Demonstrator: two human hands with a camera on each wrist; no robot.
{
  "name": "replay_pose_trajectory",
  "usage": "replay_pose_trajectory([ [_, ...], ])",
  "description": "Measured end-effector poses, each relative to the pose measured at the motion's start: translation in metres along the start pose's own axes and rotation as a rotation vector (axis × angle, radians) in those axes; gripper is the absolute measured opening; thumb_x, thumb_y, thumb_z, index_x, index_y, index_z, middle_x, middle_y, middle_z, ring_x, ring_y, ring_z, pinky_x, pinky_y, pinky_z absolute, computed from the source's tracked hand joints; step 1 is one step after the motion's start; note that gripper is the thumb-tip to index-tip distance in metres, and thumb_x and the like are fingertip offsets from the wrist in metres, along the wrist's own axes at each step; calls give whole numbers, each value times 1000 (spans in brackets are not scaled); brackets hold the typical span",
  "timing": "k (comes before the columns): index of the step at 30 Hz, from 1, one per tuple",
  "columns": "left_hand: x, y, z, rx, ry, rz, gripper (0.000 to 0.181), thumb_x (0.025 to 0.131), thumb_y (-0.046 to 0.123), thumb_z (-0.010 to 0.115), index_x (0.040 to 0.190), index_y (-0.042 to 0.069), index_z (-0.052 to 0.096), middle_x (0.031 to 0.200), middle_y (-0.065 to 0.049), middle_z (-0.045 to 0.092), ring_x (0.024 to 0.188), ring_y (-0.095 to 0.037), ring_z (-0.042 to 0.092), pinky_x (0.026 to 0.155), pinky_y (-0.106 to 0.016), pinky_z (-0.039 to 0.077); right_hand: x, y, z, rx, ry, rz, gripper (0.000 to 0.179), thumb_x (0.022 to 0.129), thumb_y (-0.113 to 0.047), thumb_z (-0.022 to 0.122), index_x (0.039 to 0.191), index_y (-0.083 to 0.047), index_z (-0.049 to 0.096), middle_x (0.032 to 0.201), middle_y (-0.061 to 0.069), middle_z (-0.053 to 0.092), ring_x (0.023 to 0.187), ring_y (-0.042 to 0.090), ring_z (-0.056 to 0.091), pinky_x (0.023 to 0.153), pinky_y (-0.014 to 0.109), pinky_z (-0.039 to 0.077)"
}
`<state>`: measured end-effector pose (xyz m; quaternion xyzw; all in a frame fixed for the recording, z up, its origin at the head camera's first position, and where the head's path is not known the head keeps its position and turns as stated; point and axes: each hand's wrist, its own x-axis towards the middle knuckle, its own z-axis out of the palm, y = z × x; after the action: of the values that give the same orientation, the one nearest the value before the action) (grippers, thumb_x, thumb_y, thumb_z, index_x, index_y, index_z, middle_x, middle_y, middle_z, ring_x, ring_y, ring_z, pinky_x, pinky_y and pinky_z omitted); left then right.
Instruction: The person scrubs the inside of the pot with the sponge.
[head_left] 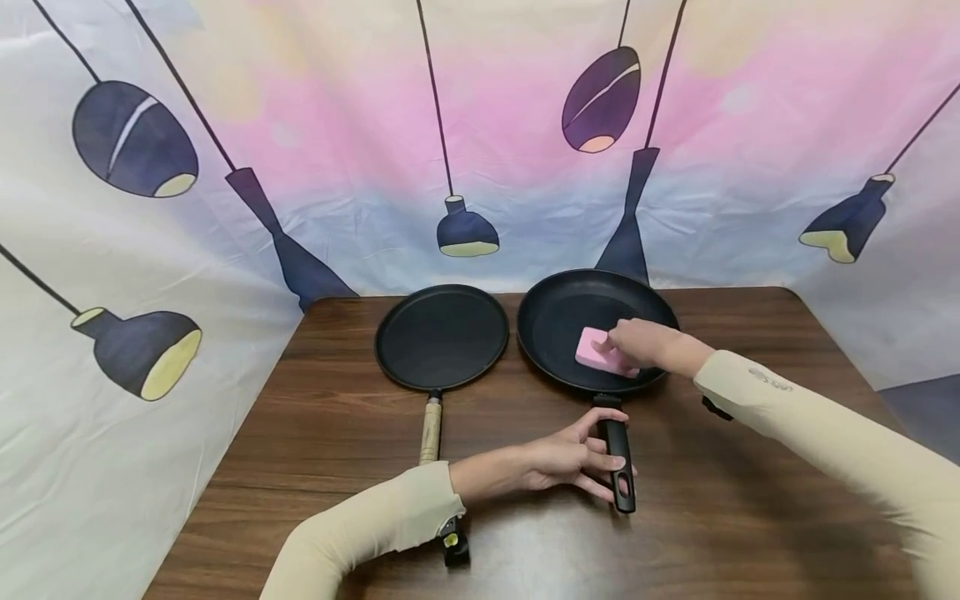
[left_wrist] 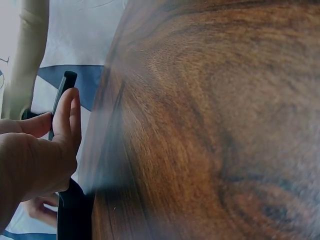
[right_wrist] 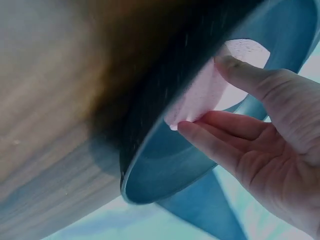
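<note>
In the head view a deep black frying pan (head_left: 551, 333) stands at the back right of the table. My right hand (head_left: 648, 343) pinches a pink sponge (head_left: 592, 348) against the inside of that pan. The right wrist view shows the thumb and fingers on opposite sides of the sponge (right_wrist: 200, 95), within the pan's rim (right_wrist: 145, 165). My left hand (head_left: 566, 458) grips the pan's black handle (head_left: 618, 450), thumb on one side and fingers on the other. The handle (left_wrist: 62, 92) also shows in the left wrist view, held between thumb and fingers.
A flat black pan (head_left: 442, 337) with a tan wrapped handle (head_left: 431, 432) lies left of the frying pan on the brown wooden table (head_left: 337, 442). Behind the table hangs a cloth backdrop (head_left: 360, 125) printed with lamps.
</note>
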<state>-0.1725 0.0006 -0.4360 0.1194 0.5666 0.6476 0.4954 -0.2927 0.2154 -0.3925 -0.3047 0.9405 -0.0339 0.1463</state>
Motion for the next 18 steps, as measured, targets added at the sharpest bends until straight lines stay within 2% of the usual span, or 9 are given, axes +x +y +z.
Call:
replay_pose_trajectory([
  [5,1,4,-4,5,23,28,57,103,0,57,146,30,38,117,-17,69,118,-53,63,91,-52,62,-7,-6,0,-37,46,-93,44,86,5,77,129,-4,71,77,5,73,61,7,55,57,20,49],
  [7,2,5,-4,3,24,36,57,102,-1,57,147,29,38,112,-13,68,117,-54,63,92,-53,61,-4,-3,-1,-33,58,-106,49,84,8,78,130,-5,70,79,5,74,62,6,56,58,20,49],
  [9,3,6,-4,2,22,37,56,102,-1,56,146,30,38,111,-13,68,111,-48,68,93,-54,60,-1,2,-3,-38,71,-111,52,83,8,78,132,-6,69,85,7,75,65,6,57,59,20,50],
  [11,3,7,-4,1,19,29,56,103,-1,56,145,32,38,115,-15,69,108,-42,70,94,-54,59,5,9,-5,-39,84,-98,54,83,9,78,133,-7,68,92,10,75,73,10,63,64,25,56],
  [13,4,6,-2,-3,19,24,55,103,-1,56,143,33,38,118,-18,69,105,-38,71,95,-55,58,12,17,-6,-27,93,-65,54,84,9,77,135,-6,67,93,12,73,74,14,60,67,28,57],
  [16,4,2,1,-13,8,10,55,103,0,56,143,34,37,122,-22,68,109,-40,70,97,-57,57,23,30,-4,1,70,12,52,88,6,74,138,-5,64,84,8,70,72,14,60,71,31,57],
  [18,5,-2,4,-22,-1,7,55,103,0,55,143,33,37,123,-23,68,109,-41,70,98,-57,56,30,38,-2,6,61,58,48,91,5,70,138,-3,64,78,5,67,66,13,54,68,30,52],
])
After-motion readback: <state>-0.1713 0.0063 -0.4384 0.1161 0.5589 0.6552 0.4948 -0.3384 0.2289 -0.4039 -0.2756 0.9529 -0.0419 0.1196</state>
